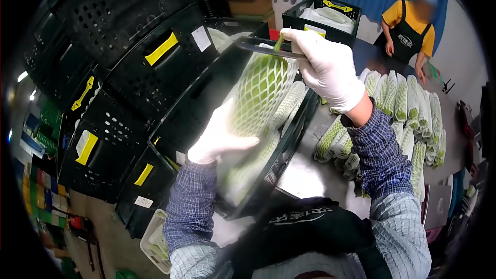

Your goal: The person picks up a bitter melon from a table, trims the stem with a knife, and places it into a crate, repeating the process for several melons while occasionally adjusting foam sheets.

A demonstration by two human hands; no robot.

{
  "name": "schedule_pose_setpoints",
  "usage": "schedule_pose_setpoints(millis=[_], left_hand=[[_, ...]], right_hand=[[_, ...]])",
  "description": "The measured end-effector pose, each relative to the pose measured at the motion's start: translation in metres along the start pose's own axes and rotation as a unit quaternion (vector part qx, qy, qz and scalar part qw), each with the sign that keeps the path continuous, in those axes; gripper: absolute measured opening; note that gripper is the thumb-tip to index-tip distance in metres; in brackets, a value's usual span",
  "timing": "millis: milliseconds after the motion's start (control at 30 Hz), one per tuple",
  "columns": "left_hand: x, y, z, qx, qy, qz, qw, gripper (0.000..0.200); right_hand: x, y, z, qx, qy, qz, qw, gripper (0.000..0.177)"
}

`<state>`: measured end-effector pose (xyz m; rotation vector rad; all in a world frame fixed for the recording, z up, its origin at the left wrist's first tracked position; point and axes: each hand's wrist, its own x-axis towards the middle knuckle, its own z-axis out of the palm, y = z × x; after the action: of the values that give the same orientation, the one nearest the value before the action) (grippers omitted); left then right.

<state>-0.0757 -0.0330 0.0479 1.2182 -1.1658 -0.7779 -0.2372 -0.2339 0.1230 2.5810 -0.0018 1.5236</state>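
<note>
A long green gourd (258,93) in a white foam net is held up at the middle of the view, its stem end upward. My left hand (219,134), in a white glove, is wrapped round its lower side. In my gloved right hand (328,67) is a dark, flat, knife-like tool (268,48), lying across the stem end. The right fingers are closed near the green stem (279,41); the tool's exact kind is not clear. Below the gourd is a dark green crate (289,147) with more netted gourds (289,104) inside.
Stacked black crates (129,31) with yellow handles rise on the left. Many netted gourds (400,98) lie piled on the table (454,119) at right. A co-worker (408,31) stands behind it, near another crate (323,20). A white basket (153,237) is at lower left.
</note>
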Motion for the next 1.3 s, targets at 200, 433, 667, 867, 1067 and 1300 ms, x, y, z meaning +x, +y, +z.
schedule_pose_setpoints(millis=[200, 433, 667, 867, 1067, 1300], left_hand=[[-0.009, 0.004, -0.001, 0.027, -0.01, 0.002, 1.0, 0.097], [0.018, -0.017, -0.014, 0.416, 0.201, 0.372, 0.805, 0.063], [0.011, -0.015, -0.019, 0.668, 0.325, 0.4, 0.537, 0.04], [0.005, -0.013, -0.02, 0.222, 0.299, 0.16, 0.914, 0.061], [-0.003, 0.002, 0.0, -0.303, 0.041, 0.007, 0.952, 0.058], [-0.002, -0.001, -0.011, -0.159, 0.078, -0.001, 0.984, 0.073]], right_hand=[[-0.05, 0.093, 0.05, -0.112, -0.061, 0.15, 0.981, 0.036], [-0.055, 0.006, 0.036, 0.654, -0.227, 0.496, 0.525, 0.04], [-0.043, -0.066, 0.043, 0.792, -0.245, 0.382, 0.407, 0.068], [-0.043, -0.079, 0.056, 0.764, -0.14, 0.41, 0.477, 0.068], [-0.05, -0.087, 0.075, 0.627, -0.136, 0.334, 0.69, 0.079], [-0.053, -0.056, 0.057, 0.466, -0.141, 0.299, 0.821, 0.044]])
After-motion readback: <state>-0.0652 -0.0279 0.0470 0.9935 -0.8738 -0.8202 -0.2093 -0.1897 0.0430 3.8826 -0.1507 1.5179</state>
